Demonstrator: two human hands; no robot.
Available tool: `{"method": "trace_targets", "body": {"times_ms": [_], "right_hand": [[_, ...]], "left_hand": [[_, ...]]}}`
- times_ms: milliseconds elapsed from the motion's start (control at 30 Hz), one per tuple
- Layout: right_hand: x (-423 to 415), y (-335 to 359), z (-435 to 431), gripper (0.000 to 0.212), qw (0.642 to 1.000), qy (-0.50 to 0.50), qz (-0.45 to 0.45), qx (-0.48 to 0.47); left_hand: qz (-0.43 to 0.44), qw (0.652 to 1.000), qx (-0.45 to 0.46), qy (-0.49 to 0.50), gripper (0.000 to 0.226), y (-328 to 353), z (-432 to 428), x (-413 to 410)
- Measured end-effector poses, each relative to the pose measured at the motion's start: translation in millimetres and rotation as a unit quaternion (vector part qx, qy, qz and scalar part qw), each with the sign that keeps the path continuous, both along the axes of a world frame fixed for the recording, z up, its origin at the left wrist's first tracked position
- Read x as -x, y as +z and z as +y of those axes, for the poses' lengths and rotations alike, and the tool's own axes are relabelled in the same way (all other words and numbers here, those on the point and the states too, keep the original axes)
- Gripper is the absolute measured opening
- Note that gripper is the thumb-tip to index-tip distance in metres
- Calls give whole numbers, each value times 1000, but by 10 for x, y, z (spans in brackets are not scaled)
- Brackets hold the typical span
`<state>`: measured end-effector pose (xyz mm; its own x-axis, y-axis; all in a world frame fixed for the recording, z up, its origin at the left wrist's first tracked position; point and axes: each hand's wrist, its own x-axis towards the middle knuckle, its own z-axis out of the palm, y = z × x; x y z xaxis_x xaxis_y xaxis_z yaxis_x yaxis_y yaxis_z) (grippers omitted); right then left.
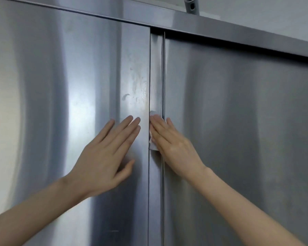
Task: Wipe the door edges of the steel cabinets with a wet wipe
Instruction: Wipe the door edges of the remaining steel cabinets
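Facing two tall steel cabinet doors, you have the left door [52, 103] sitting in front of the right door [238, 130], with a narrow vertical edge strip [156, 68] between them. Your left hand [103, 157] lies flat on the left door, fingers straight and slightly spread, holding nothing. Your right hand [174, 148], fingers straight, presses a white wet wipe [152, 141] against that strip, about halfway up. Pale smudges [137, 86] mark the left door just above the wipe. The job looks partway done, with this edge under way, the smudges not yet cleaned, and the other edges probably still to do.
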<state>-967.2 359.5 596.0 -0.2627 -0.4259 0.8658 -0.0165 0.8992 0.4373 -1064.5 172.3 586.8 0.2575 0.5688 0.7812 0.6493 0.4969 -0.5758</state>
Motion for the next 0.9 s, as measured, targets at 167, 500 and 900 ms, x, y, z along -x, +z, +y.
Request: {"method": "trace_targets", "body": {"times_ms": [167,500,900], "right_hand": [[193,45,-159,40,988,73,46,127],[-37,-513,77,52,999,26,-35,-10],[-47,-1708,-224,60,986,29,-55,156]], "left_hand": [[-22,998,-45,26,68,-223,117,-22],[7,996,-58,64,71,-243,143,23],[-1,996,-53,65,69,-231,134,-32]]}}
